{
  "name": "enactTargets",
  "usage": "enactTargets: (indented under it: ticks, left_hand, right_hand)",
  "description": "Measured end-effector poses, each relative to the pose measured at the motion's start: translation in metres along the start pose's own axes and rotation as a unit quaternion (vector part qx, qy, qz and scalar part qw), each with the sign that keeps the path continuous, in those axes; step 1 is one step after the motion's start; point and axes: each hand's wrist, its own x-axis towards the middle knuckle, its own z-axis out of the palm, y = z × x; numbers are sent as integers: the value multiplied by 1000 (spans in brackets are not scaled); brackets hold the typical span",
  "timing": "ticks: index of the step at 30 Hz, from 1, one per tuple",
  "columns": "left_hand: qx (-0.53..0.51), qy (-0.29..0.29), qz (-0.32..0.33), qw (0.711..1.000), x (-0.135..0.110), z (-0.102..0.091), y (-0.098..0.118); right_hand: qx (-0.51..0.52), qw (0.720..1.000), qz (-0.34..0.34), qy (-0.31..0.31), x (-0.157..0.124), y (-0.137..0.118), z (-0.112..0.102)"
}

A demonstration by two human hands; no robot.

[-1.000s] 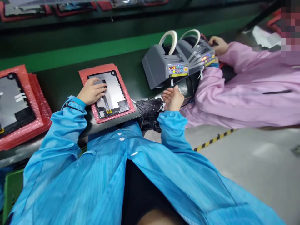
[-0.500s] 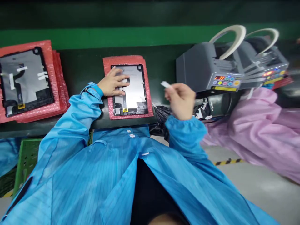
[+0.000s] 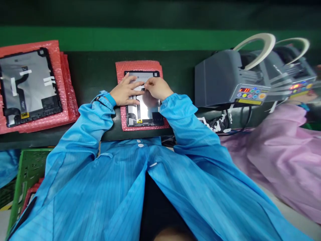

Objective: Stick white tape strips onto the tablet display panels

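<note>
A tablet back panel (image 3: 146,112), silver with black edges, lies on a pink bubble-wrap sheet (image 3: 122,117) on the dark bench in front of me. My left hand (image 3: 125,93) rests flat on the panel's upper left, fingers spread. My right hand (image 3: 156,87) is over the panel's upper middle, fingers pinched together where a small white strip of tape meets the surface. The fingertips of both hands nearly touch.
At the left, a second panel (image 3: 27,87) with white tape strips lies on a stack of pink bubble wrap (image 3: 67,110). Two grey tape dispensers (image 3: 225,80) stand at the right. A co-worker's pink sleeve (image 3: 276,150) lies lower right. A green crate (image 3: 27,167) sits below left.
My right hand carried a white tape strip from beside the dispenser leftward and down onto the panel. The left hand stayed on the panel. The view swung left.
</note>
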Motion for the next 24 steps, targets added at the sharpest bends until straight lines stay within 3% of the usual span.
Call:
enactTargets:
  ticks: [5, 12, 15, 18, 20, 24]
  left_hand:
    - [-8, -1, 17, 1000, 1, 2, -4]
    - [21, 10, 50, 998, 4, 5, -12]
    - [50, 2, 48, 998, 3, 3, -11]
    - [87, -13, 42, 995, 0, 1, -10]
    - [105, -5, 58, 993, 0, 0, -14]
    - [113, 62, 109, 986, 8, -2, -24]
  right_hand:
    - [-62, 998, 31, 13, -3, -13, 1]
    - [-134, 986, 91, -37, 0, -43, -17]
    - [-144, 982, 123, -6, -9, -28, -33]
    - [-11, 993, 104, 58, -52, 10, -51]
    - [153, 964, 133, 174, -92, 42, -60]
    - [333, 821, 228, 404, -147, 95, -74]
